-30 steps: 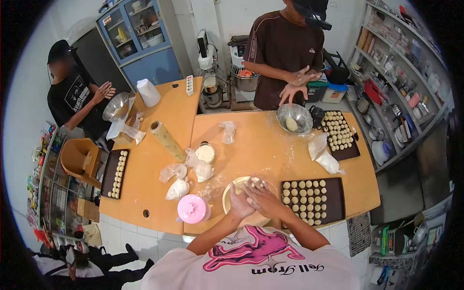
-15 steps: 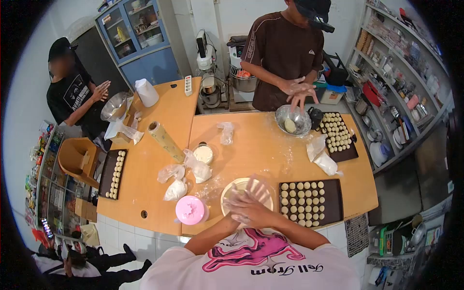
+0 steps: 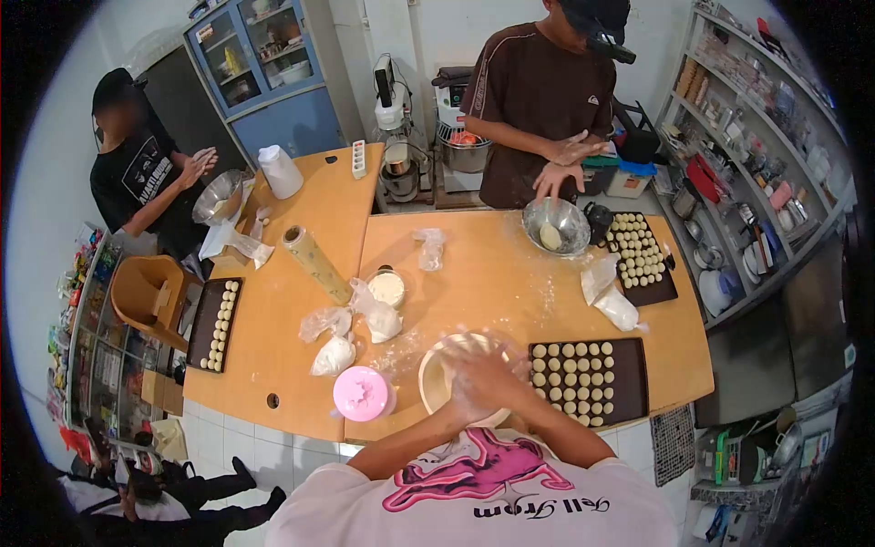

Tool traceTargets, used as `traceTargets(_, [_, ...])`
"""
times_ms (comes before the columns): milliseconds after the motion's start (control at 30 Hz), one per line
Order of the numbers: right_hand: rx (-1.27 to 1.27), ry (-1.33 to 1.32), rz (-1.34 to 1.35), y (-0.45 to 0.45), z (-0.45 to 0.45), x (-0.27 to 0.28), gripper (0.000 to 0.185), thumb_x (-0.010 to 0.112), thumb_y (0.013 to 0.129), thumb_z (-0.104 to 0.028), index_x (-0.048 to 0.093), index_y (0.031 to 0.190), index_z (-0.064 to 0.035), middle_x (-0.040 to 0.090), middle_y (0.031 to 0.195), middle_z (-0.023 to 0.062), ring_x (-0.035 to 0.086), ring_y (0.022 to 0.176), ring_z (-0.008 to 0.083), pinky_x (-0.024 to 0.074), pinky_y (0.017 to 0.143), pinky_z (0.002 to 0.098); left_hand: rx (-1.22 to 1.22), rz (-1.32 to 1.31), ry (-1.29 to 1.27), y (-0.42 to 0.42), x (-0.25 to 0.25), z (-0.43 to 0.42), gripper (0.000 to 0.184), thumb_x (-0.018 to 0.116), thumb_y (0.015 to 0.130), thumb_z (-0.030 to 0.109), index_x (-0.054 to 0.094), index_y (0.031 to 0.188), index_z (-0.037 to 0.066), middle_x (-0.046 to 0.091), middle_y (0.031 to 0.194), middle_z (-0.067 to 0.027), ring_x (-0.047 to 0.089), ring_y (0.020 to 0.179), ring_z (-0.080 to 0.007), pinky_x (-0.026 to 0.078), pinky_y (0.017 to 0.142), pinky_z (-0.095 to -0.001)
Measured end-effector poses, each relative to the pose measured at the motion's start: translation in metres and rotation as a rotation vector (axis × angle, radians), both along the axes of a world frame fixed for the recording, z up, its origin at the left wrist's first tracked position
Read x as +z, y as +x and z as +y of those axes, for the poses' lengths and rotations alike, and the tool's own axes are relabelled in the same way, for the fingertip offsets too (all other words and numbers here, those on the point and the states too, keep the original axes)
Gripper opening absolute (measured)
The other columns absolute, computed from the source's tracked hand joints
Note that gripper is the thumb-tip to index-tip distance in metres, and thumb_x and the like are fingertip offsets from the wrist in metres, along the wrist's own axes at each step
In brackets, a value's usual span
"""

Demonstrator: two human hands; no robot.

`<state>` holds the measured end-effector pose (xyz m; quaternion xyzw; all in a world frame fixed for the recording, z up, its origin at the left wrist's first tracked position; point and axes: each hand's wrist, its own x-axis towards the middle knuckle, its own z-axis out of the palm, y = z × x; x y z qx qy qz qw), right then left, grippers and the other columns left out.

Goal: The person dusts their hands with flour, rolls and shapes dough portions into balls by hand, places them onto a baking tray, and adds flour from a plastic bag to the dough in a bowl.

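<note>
Over a pale round bowl, both of my hands are brought together. My right hand crosses over my left hand, and the fingers are smeared by motion. White powder coats the skin. Anything between the palms is hidden. Just right of the hands, a dark tray holds several rows of small pale dough balls. To the left stands a container with a pink lid.
Powder bags, an open white tub and a plastic-wrap roll lie left of centre. Across the table one person works over a metal bowl; another person stands at left. A second ball tray is far right.
My hands have rubbed across each other over the bowl, shifting from clasped, to right hand over left with fingers fanned, to a blurred crossing. The co-workers' hands have moved slightly.
</note>
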<state>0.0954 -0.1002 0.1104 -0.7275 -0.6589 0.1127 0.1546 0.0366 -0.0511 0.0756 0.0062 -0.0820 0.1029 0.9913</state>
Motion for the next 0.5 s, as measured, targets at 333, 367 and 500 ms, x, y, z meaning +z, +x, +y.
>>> traceTargets(333, [-0.03, 0.004, -0.112, 0.001, 0.0, 0.013, 0.055, 0.043, 0.091, -0.035, 0.031, 0.141, -0.0173, 0.028, 0.146, 0.0156, 0.021, 0.136, 0.0359, 0.0145, 0.109, 0.0506, -0.164, 0.172, 0.124, -0.009, -0.015, 0.005, 0.086, 0.033, 0.079, 0.075, 0.011, 0.146, 0.026, 0.015, 0.151, -0.0063, 0.014, 0.138, -0.0341, 0.015, 0.111, -0.0508])
traceTargets(367, [-0.122, -0.009, -0.197, 0.004, 0.002, 0.008, 0.055, 0.043, 0.091, -0.035, 0.031, 0.142, -0.0175, 0.029, 0.145, 0.0166, 0.021, 0.135, 0.036, 0.0146, 0.109, 0.0512, -0.12, 0.211, 0.099, -0.005, 0.0, 0.009, 0.086, 0.033, 0.079, 0.075, 0.011, 0.146, 0.026, 0.016, 0.15, -0.006, 0.016, 0.138, -0.0337, 0.015, 0.111, -0.0507])
traceTargets(500, [0.171, 0.224, 0.288, 0.003, -0.017, 0.004, 0.051, 0.045, 0.084, -0.018, 0.041, 0.135, -0.0119, 0.038, 0.14, 0.0135, 0.03, 0.131, 0.0364, 0.02, 0.106, 0.0529, -0.004, 0.184, 0.109, -0.003, 0.001, 0.025, 0.073, 0.033, 0.082, 0.071, 0.029, 0.139, 0.025, 0.031, 0.143, -0.0022, 0.023, 0.135, -0.029, 0.016, 0.111, -0.0501])
